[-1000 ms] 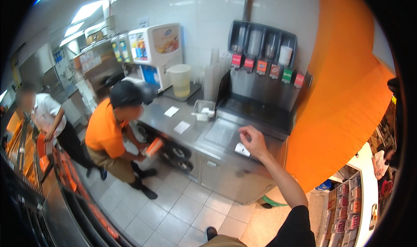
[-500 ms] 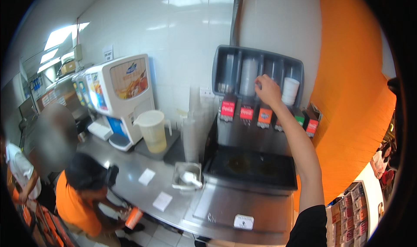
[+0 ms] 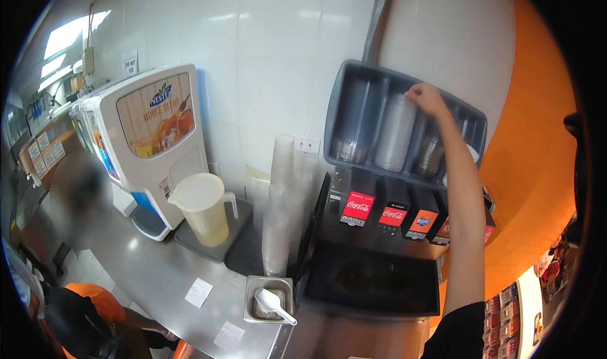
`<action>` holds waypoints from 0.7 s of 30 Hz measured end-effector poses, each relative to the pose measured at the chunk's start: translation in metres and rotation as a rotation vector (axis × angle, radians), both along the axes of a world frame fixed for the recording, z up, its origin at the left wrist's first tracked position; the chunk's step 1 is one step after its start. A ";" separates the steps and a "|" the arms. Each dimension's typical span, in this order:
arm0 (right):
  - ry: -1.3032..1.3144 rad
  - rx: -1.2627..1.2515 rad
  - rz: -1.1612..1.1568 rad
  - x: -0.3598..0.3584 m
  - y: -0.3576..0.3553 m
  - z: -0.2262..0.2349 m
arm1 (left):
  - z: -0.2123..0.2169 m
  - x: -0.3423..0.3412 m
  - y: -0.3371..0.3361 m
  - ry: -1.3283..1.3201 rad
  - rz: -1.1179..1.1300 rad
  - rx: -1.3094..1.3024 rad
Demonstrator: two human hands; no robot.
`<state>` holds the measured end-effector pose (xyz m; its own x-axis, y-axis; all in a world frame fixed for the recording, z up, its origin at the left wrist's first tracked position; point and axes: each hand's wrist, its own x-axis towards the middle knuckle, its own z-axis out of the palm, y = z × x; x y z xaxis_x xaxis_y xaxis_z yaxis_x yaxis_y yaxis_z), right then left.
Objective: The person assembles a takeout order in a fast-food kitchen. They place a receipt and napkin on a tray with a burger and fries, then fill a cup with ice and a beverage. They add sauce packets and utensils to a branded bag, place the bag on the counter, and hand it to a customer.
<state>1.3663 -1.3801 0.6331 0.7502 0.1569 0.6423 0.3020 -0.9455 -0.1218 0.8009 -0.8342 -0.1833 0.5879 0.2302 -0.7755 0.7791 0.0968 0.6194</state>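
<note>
While raised, right hand fingers pinch lid stack top, rack slot walls close.

Right hand fingertips hidden behind top of clear plastic lid stack in grey lid rack; grip not readable. Left hand out of frame. Rightmost rack slot blocked by raised forearm. Crouching person in orange shirt and dark cap, left of rack and below it, cut by lower edge. Far left of rack, figure by counter blurred.
</note>
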 end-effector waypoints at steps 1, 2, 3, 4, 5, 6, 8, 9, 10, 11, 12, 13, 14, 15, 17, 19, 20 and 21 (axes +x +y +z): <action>0.021 0.035 0.020 0.003 -0.005 0.004 | -0.002 -0.012 -0.002 0.003 0.012 0.007; 0.032 0.016 -0.003 0.003 -0.010 0.006 | -0.003 -0.028 -0.005 0.008 0.027 0.017; 0.067 0.001 0.005 0.006 -0.013 0.008 | -0.004 -0.047 -0.008 -0.002 0.041 0.025; 0.030 -0.038 0.003 0.006 -0.017 0.007 | -0.003 -0.073 -0.014 -0.028 0.051 0.043; -0.031 -0.056 0.001 0.009 -0.017 0.006 | -0.002 -0.103 -0.021 -0.072 0.057 0.067; -0.143 -0.158 0.034 0.009 -0.019 0.004 | 0.000 -0.134 -0.030 -0.221 0.034 0.121; -0.278 -0.190 0.075 0.012 -0.019 -0.003 | 0.008 -0.193 -0.056 -0.402 0.005 0.245; -0.350 -0.213 0.040 0.013 -0.019 -0.005 | 0.009 -0.207 -0.063 0.046 0.094 0.123; -0.475 -0.277 0.009 0.014 -0.018 -0.006 | 0.014 -0.222 -0.075 0.054 0.189 0.113; -0.555 -0.304 0.030 0.010 -0.017 -0.007 | 0.019 -0.230 -0.087 0.003 0.262 0.108; -0.596 -0.278 0.025 0.004 -0.013 -0.009 | 0.027 -0.236 -0.095 0.057 0.294 0.116; -0.633 -0.323 0.029 -0.008 -0.009 -0.013 | 0.036 -0.240 -0.102 0.022 0.299 0.125; -0.611 -0.260 -0.025 -0.025 -0.002 -0.019 | 0.048 -0.239 -0.109 0.063 0.354 0.103; -0.597 -0.213 0.108 -0.048 0.009 -0.031 | 0.063 -0.237 -0.113 0.108 0.417 0.072; -0.635 -0.038 0.314 -0.115 0.040 -0.068 | 0.099 -0.227 -0.123 0.023 0.337 0.260; -0.544 0.134 0.811 -0.212 0.083 -0.140 | 0.145 -0.208 -0.132 -0.141 0.342 0.301; -0.497 0.152 0.916 -0.265 0.108 -0.182 | 0.173 -0.194 -0.136 -0.277 0.327 0.367; -0.256 0.239 0.981 -0.323 0.135 -0.229 | 0.202 -0.182 -0.138 -0.346 0.260 0.360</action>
